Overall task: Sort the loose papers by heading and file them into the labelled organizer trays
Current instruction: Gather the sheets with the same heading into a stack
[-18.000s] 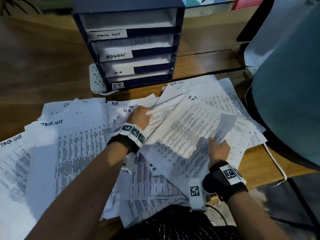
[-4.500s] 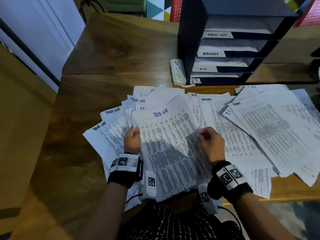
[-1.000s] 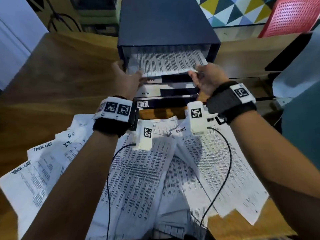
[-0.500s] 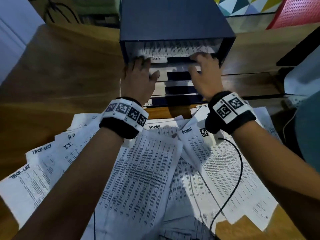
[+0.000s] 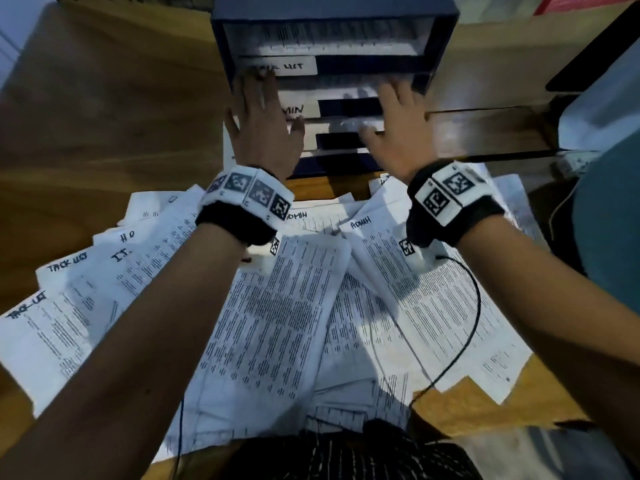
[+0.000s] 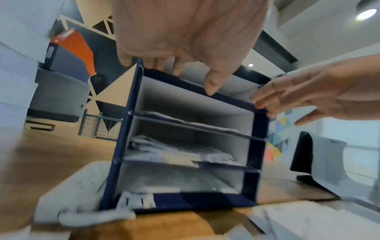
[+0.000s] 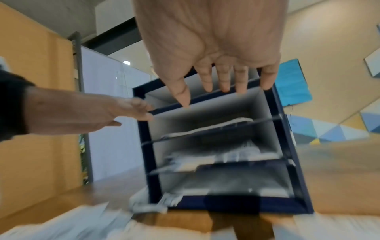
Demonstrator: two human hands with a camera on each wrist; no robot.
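Observation:
The navy organizer point(image 5: 440, 39) stands at the back of the desk, and a printed sheet point(image 5: 325, 39) lies in its top tray above the "TASK LIST" label point(image 5: 280, 65). My left hand point(image 5: 259, 123) and right hand point(image 5: 398, 126) hover before the tray fronts, fingers straight and spread, holding nothing. In the wrist views the left hand point(image 6: 185, 40) and right hand point(image 7: 216, 48) reach toward the organizer's upper frame point(image 6: 123, 138); contact cannot be told. Loose papers point(image 5: 277, 306) headed ADMIN, I.T. and TASK LIST cover the desk under my forearms.
A white power strip point(image 5: 227, 143) lies against the organizer's left side. A black cable point(image 5: 474, 323) crosses the papers on the right. A large grey-blue object point(image 5: 609, 237) stands at the right edge. Bare wooden desk point(image 5: 104, 133) extends left.
A second ago both hands held a sheet and slid it into the top tray. They have let it go and drawn back lower, uncovering the TASK LIST label.

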